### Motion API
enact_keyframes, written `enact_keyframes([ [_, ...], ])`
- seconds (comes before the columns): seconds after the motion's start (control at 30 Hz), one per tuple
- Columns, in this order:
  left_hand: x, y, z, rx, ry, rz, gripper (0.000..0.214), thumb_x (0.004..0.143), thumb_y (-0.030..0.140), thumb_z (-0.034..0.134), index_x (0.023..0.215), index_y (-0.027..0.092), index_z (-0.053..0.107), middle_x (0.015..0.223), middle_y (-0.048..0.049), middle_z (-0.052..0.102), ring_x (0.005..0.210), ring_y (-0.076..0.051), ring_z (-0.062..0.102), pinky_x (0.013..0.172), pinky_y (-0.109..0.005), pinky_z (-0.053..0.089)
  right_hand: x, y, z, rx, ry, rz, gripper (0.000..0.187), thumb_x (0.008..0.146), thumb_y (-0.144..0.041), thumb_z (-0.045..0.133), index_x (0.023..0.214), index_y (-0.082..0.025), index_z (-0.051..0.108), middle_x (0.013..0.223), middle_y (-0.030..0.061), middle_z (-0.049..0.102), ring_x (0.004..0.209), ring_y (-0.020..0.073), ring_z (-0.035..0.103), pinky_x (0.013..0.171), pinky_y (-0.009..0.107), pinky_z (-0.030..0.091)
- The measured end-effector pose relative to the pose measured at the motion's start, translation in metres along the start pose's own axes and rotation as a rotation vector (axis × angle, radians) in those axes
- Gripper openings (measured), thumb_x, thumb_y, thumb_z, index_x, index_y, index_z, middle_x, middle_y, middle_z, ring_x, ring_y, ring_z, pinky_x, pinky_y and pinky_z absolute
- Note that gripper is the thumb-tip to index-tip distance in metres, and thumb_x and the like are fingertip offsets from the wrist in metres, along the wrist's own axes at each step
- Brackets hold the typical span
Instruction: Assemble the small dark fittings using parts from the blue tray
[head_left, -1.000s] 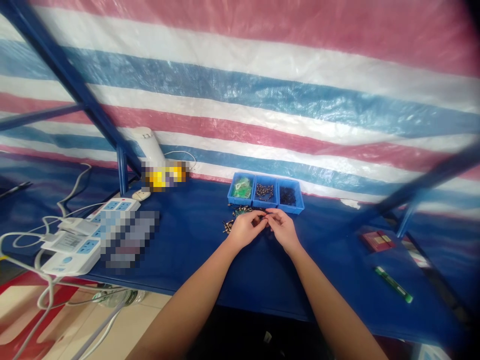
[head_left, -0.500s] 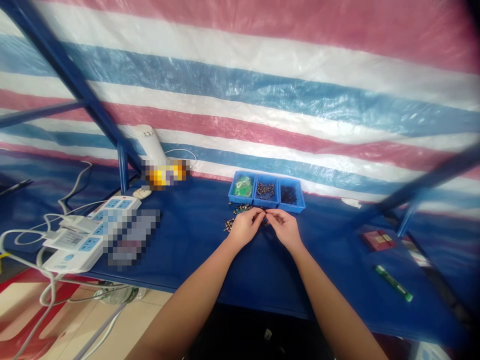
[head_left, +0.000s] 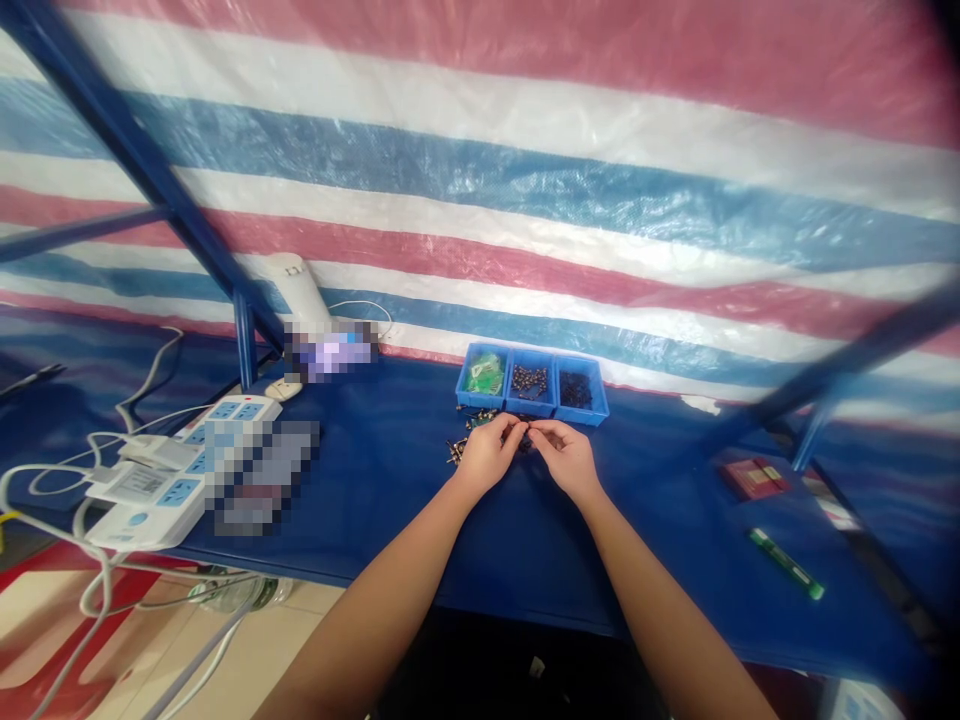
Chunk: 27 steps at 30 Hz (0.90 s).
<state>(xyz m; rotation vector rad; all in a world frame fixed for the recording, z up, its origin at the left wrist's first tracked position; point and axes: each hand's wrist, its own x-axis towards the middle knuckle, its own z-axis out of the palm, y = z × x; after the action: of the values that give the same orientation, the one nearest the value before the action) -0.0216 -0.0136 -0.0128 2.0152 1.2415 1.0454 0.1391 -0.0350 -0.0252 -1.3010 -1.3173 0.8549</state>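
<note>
My left hand (head_left: 491,450) and my right hand (head_left: 564,455) meet fingertip to fingertip over the blue table, just in front of three joined blue bins. Both are closed in a pinch; whatever sits between the fingers is too small and hidden to name. Beside and behind my left hand lies a loose pile of small brass-and-black parts (head_left: 456,450), partly covered by the hand. The left bin (head_left: 484,372) holds green and clear pieces. Small brass-coloured parts (head_left: 529,381) fill the middle bin, and small black parts (head_left: 576,390) lie in the right one.
On the left are a white power strip (head_left: 180,490) with plugged-in cables, a pixelated flat object (head_left: 266,480) and a white cylinder (head_left: 300,295). A red box (head_left: 754,478) and a green packet (head_left: 786,563) lie at right. Blue frame posts (head_left: 150,170) flank the table before a striped sheet.
Both hands stay together in the same spot, with only a slight shift of the fingers. The view has moved very little; bins and loose parts look unchanged.
</note>
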Motion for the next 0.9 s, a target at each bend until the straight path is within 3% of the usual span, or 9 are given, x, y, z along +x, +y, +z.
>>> enact_keyframes([
  [0.17, -0.0001, -0.0004, 0.0008, -0.043, -0.005, 0.002, 0.025, 0.094, 0.039, 0.047, 0.099, 0.021, 0.064, 0.075, 0.0010, 0.067, 0.066, -0.012, 0.061, 0.063, -0.022, 0.046, -0.0005, -0.0015, 0.0011, 0.047, 0.011, 0.025, 0.033, 0.078, -0.047, 0.067, 0.094, -0.018, 0.072, 0.090, 0.0084, 0.073, 0.075, 0.0213, 0.067, 0.074, 0.036, 0.055],
  [0.43, 0.0007, -0.0007, 0.0002, -0.034, 0.006, 0.002, 0.028, 0.095, 0.039, 0.045, 0.087, 0.019, 0.063, 0.074, 0.0009, 0.066, 0.065, -0.011, 0.059, 0.061, -0.021, 0.045, -0.0015, -0.0069, -0.0003, -0.033, 0.029, -0.022, 0.030, 0.080, -0.043, 0.066, 0.094, -0.018, 0.072, 0.091, 0.0081, 0.073, 0.073, 0.0204, 0.065, 0.070, 0.034, 0.053],
  [0.63, -0.0002, -0.0007, 0.0021, -0.065, 0.013, 0.001, 0.025, 0.094, 0.039, 0.049, 0.100, 0.021, 0.064, 0.076, 0.0014, 0.066, 0.065, -0.011, 0.060, 0.062, -0.021, 0.045, -0.0021, -0.0065, -0.0002, -0.041, 0.044, -0.025, 0.030, 0.080, -0.044, 0.065, 0.095, -0.019, 0.072, 0.091, 0.0078, 0.073, 0.075, 0.0207, 0.065, 0.070, 0.034, 0.052],
  [0.9, 0.0007, -0.0018, 0.0016, -0.037, 0.003, 0.002, 0.029, 0.095, 0.040, 0.045, 0.087, 0.019, 0.063, 0.071, 0.0011, 0.066, 0.063, -0.011, 0.059, 0.062, -0.022, 0.045, -0.0029, -0.0050, 0.0020, -0.043, 0.011, -0.041, 0.028, 0.081, -0.043, 0.064, 0.094, -0.019, 0.072, 0.090, 0.0069, 0.073, 0.072, 0.0197, 0.065, 0.068, 0.033, 0.053],
])
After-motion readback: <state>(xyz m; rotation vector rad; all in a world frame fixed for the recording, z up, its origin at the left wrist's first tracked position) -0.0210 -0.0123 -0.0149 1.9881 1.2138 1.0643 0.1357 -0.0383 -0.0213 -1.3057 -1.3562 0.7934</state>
